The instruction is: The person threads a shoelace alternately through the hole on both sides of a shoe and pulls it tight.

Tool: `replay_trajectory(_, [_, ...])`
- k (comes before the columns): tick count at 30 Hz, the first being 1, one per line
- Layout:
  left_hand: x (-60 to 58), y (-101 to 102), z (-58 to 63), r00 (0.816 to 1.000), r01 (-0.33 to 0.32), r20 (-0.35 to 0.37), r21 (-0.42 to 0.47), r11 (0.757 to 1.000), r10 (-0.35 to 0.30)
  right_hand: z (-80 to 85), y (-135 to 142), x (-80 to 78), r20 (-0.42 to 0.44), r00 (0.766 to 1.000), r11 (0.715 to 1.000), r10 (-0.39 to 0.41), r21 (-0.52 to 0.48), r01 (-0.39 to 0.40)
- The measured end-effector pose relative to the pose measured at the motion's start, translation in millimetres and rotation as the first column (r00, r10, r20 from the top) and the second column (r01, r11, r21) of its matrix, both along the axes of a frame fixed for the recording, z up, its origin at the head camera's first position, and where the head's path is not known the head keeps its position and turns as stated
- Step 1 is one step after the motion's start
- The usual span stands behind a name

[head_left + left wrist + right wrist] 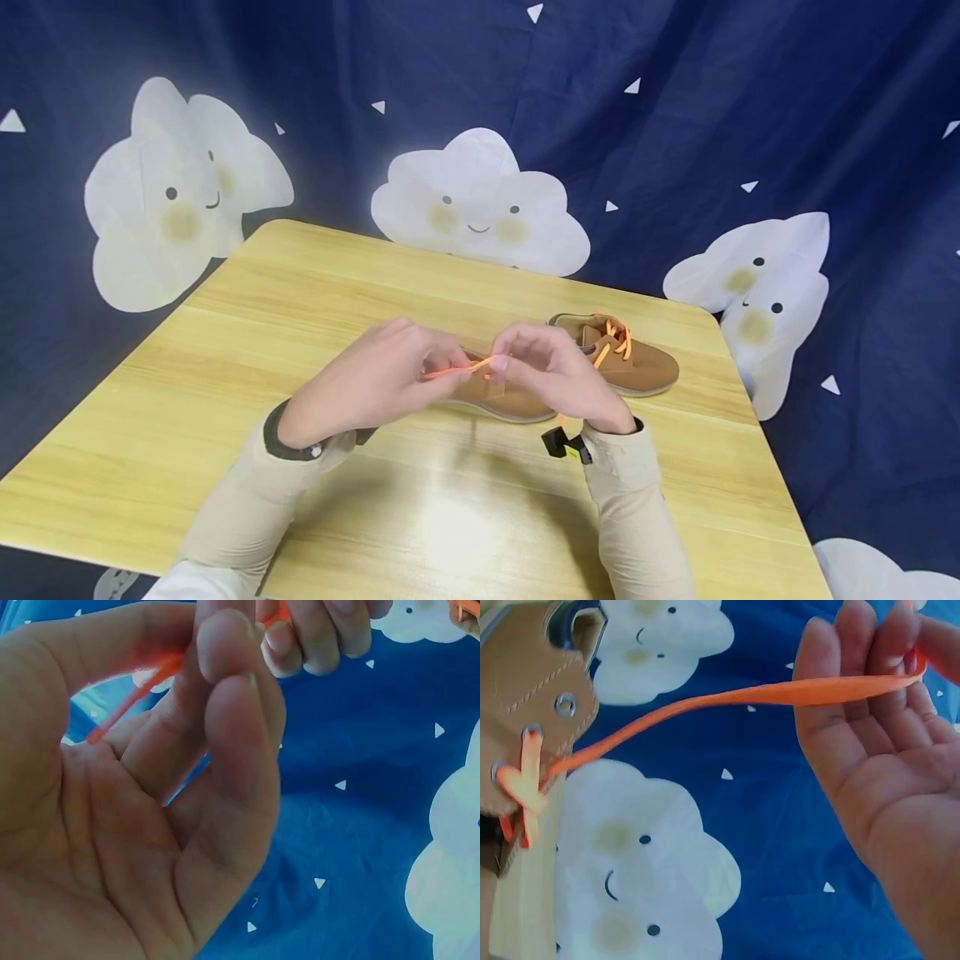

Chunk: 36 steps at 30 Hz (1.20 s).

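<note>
An orange shoelace [481,364] is held between my two hands, above a brown shoe [517,405] on the table. My left hand [375,375] pinches it, and its end [96,736] sticks out over the palm in the left wrist view. Right beside it, my right hand [558,375] pinches the lace between thumb and fingertips. From that hand, the right wrist view shows the orange lace [780,693] running across to the shoe [536,675], where it meets crossed lacing near metal eyelets. My hands partly cover the near shoe in the head view.
A second brown shoe [648,368] with orange laces stands just behind and to the right, toe pointing right. Both shoes are on a light wooden table [225,375]. Behind it hangs a dark blue curtain [322,50] with clouds and triangles.
</note>
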<state>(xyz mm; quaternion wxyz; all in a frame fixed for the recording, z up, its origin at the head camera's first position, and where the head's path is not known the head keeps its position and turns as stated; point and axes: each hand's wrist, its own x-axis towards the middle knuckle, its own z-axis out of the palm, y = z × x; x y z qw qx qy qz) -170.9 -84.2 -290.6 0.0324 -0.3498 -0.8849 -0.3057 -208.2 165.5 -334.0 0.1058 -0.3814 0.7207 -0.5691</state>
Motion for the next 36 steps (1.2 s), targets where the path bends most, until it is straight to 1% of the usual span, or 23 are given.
replay_trajectory(5, [-0.3, -0.5, -0.8, 1.000, 0.007, -0.003, -0.031, 0.999, -0.007, 0.5, -1.5, -0.3, 0.036, 0.999, 0.999, 0.028, -0.023, -0.027])
replay_trajectory(8, [-2.8, 0.3, -1.9, 1.000, 0.022, 0.022, -0.044, 0.999, -0.022, -0.1, -2.2, 0.0, 0.045, 0.998, 0.999, 0.045, -0.021, -0.044])
replay_trajectory(10, [-6.0, 1.8, -3.1, 0.998, 0.040, 0.056, -0.040, 0.998, -0.038, -1.1, -3.1, 0.1, 0.046, 0.998, 0.999, 0.052, -0.010, -0.051])
replay_trajectory(16, [-17.4, 7.0, -7.4, 0.984, 0.084, 0.161, -0.010, 0.996, -0.081, -4.6, -6.5, 0.1, 0.027, 0.999, 0.998, 0.023, 0.066, -0.024])
replay_trajectory(19, [-20.6, 7.6, -9.1, 0.976, 0.110, 0.190, -0.008, 0.994, -0.106, -5.0, -7.2, 0.7, 0.005, 1.000, 0.993, 0.021, 0.119, -0.022])
replay_trajectory(21, [-21.5, 7.5, -10.0, 0.974, 0.127, 0.190, -0.015, 0.992, -0.122, -4.4, -7.4, 1.0, -0.006, 0.999, 0.987, 0.033, 0.156, -0.031])
replay_trajectory(23, [-21.9, 6.7, -10.9, 0.974, 0.144, 0.183, -0.030, 0.989, -0.136, -4.3, -7.1, -0.4, -0.038, 0.999, 0.982, 0.037, 0.185, -0.029])
replay_trajectory(28, [-22.3, 4.5, -12.7, 0.975, 0.167, 0.158, -0.050, 0.985, -0.157, -4.1, -0.9, -6.4, -0.073, 0.997, 0.982, 0.012, 0.190, 0.003])
replay_trajectory(31, [-23.5, 7.2, -15.4, 0.975, 0.174, 0.148, -0.054, 0.983, -0.164, -3.8, 2.8, -8.0, -0.041, 0.999, 0.983, 0.020, 0.184, -0.012])
replay_trajectory(34, [-24.7, 11.1, -18.3, 0.975, 0.178, 0.147, -0.056, 0.982, -0.168, -3.0, 4.6, -8.4, -0.014, 0.998, 0.981, 0.061, 0.186, -0.057])
replay_trajectory(36, [-24.8, 12.6, -18.5, 0.973, 0.178, 0.157, -0.054, 0.983, -0.168, -2.0, 5.8, -9.7, -0.024, 0.996, 0.979, 0.083, 0.187, -0.077])
